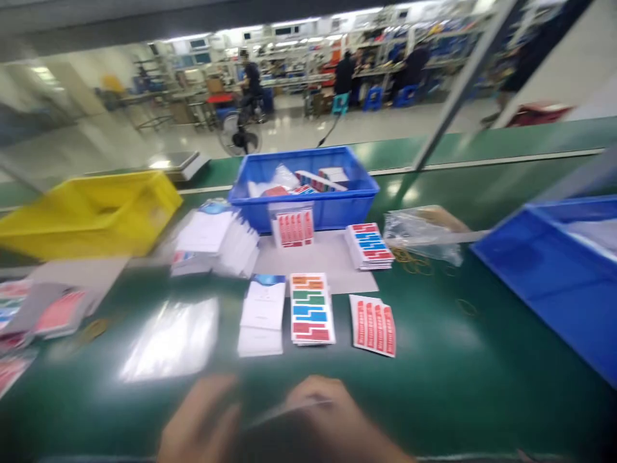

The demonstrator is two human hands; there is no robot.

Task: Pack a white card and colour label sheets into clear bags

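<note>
Low in the view, my right hand is closed on a thin clear sheet or bag, blurred by motion. My left hand is beside it on the left, its fingers smeared, so its grip cannot be made out. Beyond the hands lie a stack of white leaflets with a blue top, a stack of multicoloured label sheets and some red label sheets. Clear plastic bags lie to the left of the leaflets.
A blue bin with packets stands behind, a yellow bin at left, another blue bin at right. White leaflets, a red-and-blue label stack, a plastic bag and rubber bands lie between. People are in the background.
</note>
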